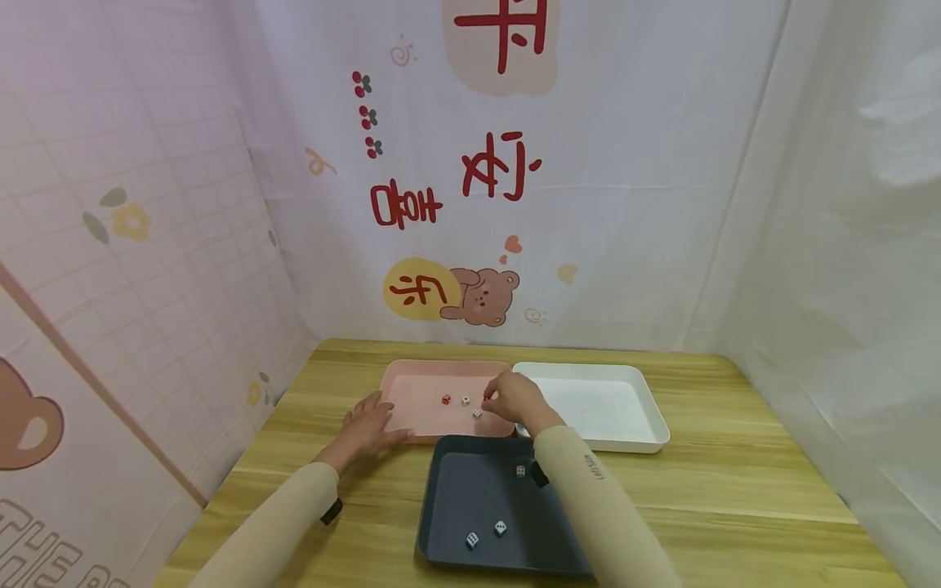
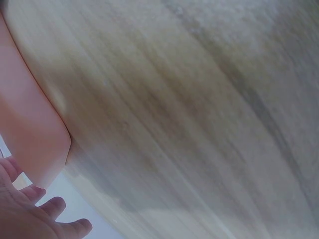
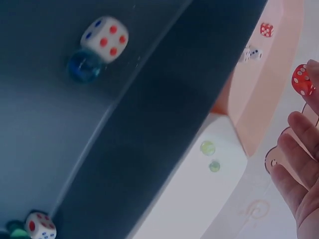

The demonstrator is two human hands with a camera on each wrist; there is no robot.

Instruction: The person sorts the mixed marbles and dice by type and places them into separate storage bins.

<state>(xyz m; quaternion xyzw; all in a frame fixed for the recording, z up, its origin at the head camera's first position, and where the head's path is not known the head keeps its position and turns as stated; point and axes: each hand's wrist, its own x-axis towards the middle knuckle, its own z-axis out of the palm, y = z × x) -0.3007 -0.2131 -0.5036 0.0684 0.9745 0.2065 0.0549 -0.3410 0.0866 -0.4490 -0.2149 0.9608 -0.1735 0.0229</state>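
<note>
Three trays on desk (image 1: 735,465): pink tray (image 1: 422,416) w/ 1 red die (image 1: 446,399) & 2 white dice (image 1: 466,401), white tray (image 1: 625,447) w/ 2 green marbles (image 3: 208,148) visible, and dark tray (image 1: 470,490) w/ 3 dice (image 1: 501,528) in head view (total unclear), plus 1 blue marble (image 3: 83,67) in R wrist view. R hand (image 1: 517,398) pinches a 2nd red die (image 3: 302,80) betw. thumb & finger over pink tray's R side; L hand (image 1: 367,423), fingers spread, is at its L edge. R sleeve (image 1: 588,498) crosses dark tray, hiding part; printed cloth (image 1: 625,204) behind.
</note>
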